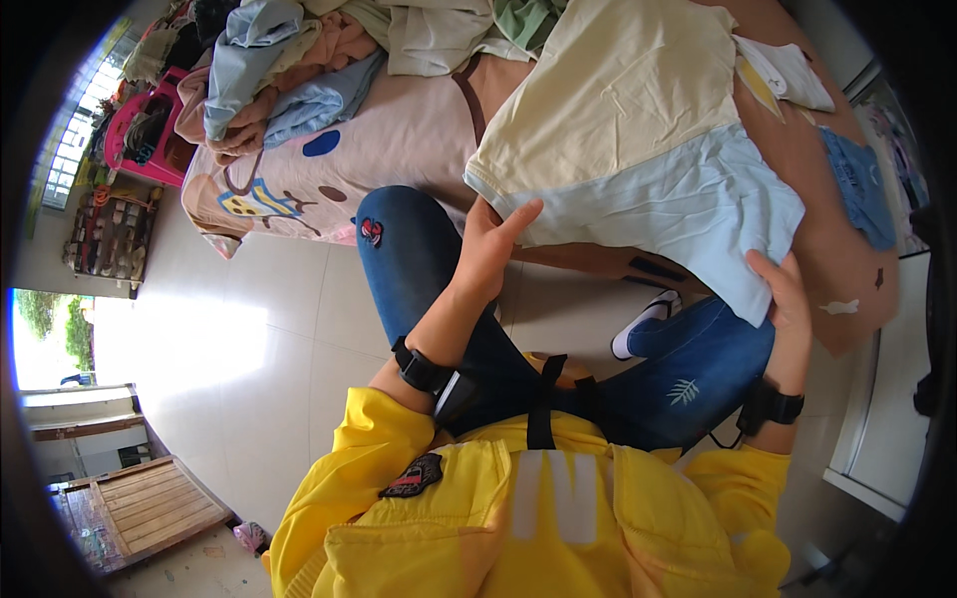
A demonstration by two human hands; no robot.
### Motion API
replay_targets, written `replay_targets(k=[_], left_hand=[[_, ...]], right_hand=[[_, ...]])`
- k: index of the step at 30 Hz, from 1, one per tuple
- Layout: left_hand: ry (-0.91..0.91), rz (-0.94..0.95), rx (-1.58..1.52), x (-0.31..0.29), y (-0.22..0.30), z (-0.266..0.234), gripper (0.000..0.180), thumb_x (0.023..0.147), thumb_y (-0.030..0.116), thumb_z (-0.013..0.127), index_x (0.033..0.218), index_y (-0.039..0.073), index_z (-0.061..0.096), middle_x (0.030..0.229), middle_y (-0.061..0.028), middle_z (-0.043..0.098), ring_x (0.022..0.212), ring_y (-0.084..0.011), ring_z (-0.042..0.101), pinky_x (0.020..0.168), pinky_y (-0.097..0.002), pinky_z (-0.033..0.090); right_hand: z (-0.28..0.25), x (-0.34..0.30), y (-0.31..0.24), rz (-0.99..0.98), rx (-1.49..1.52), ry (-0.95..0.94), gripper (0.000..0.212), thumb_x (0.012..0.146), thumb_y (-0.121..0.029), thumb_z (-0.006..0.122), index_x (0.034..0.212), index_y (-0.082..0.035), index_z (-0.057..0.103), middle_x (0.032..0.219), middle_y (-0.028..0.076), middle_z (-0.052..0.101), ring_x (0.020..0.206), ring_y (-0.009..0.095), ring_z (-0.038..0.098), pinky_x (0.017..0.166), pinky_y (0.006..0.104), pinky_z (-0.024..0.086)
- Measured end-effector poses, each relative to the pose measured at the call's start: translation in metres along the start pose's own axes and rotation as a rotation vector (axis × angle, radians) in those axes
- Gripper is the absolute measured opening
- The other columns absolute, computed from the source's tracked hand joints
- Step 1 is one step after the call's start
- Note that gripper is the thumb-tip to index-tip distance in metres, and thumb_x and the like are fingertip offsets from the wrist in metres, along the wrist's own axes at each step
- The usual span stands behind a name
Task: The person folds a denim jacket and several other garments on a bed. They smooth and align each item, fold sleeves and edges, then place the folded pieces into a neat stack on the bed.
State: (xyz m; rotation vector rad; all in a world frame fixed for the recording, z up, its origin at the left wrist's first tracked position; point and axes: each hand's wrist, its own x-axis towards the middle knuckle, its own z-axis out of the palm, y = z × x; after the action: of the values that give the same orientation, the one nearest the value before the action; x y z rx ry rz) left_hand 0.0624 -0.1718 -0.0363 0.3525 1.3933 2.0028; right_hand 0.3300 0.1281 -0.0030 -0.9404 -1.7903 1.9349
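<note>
A cream and light-blue shirt [638, 130] is spread out in front of me, its upper part lying over the bed. My left hand [488, 244] is closed on the left corner of its light-blue end, thumb on top and fingers hidden beneath the cloth. At the right corner of that end, my right hand [783, 284] pinches the edge with the thumb over the fabric. Between the two hands the light-blue band hangs slightly wrinkled past the bed's near edge.
A pile of clothes [289, 80] covers the bed's far left, on a patterned sheet [399, 140]. To the right lie a white folded garment [783, 75] and blue denim [862, 189]. A pink chair [150, 130] and a shoe rack [112, 234] stand far left; a white cabinet [882, 399] is at right.
</note>
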Motion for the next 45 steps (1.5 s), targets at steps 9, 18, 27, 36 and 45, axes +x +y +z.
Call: replay_targets(k=[9, 18, 27, 36, 45], left_hand=[[-0.176, 0.006, 0.11, -0.029, 0.014, -0.002, 0.048, 0.089, 0.011, 0.073, 0.129, -0.005, 0.052, 0.119, -0.0115, 0.065, 0.104, -0.015, 0.064, 0.09, -0.0297, 0.051], [-0.019, 0.163, -0.13, -0.022, 0.014, -0.029, 0.047, 0.089, -0.004, 0.052, 0.135, 0.001, 0.041, 0.126, -0.0158, 0.058, 0.114, -0.0245, 0.06, 0.093, -0.036, 0.053], [0.125, 0.349, 0.164, -0.014, -0.008, -0.026, 0.024, 0.086, -0.01, 0.063, 0.109, -0.003, 0.06, 0.107, -0.0069, 0.065, 0.101, -0.0137, 0.064, 0.087, -0.0244, 0.05], [0.25, 0.323, 0.161, -0.019, -0.013, -0.035, 0.011, 0.09, -0.005, 0.064, 0.098, -0.004, 0.056, 0.097, -0.0105, 0.065, 0.086, -0.0174, 0.068, 0.079, -0.028, 0.056], [0.319, 0.288, 0.146, -0.024, -0.009, -0.024, 0.014, 0.092, -0.001, 0.061, 0.103, 0.003, 0.054, 0.098, -0.0063, 0.062, 0.087, -0.0122, 0.061, 0.081, -0.0242, 0.048]], right_hand=[[-0.014, -0.016, 0.022, -0.266, 0.487, 0.124, 0.05, 0.093, -0.023, 0.063, 0.134, 0.004, 0.052, 0.126, 0.013, 0.062, 0.113, 0.022, 0.061, 0.097, 0.0326, 0.048], [-0.033, -0.015, 0.038, -0.208, 0.591, 0.133, 0.042, 0.094, -0.022, 0.062, 0.126, 0.004, 0.058, 0.12, 0.014, 0.066, 0.113, 0.023, 0.062, 0.097, 0.0336, 0.049], [-0.023, -0.016, 0.034, -0.217, 0.5, 0.173, 0.049, 0.093, -0.023, 0.064, 0.132, 0.005, 0.053, 0.125, 0.014, 0.062, 0.114, 0.023, 0.061, 0.098, 0.0327, 0.047], [-0.028, -0.014, 0.041, -0.268, 0.451, 0.212, 0.052, 0.091, -0.024, 0.065, 0.132, 0.006, 0.053, 0.125, 0.014, 0.062, 0.114, 0.023, 0.06, 0.099, 0.0327, 0.046], [-0.001, -0.021, 0.022, -0.234, 0.535, 0.175, 0.051, 0.09, -0.019, 0.064, 0.134, 0.004, 0.051, 0.124, 0.012, 0.061, 0.112, 0.02, 0.06, 0.096, 0.0307, 0.047]])
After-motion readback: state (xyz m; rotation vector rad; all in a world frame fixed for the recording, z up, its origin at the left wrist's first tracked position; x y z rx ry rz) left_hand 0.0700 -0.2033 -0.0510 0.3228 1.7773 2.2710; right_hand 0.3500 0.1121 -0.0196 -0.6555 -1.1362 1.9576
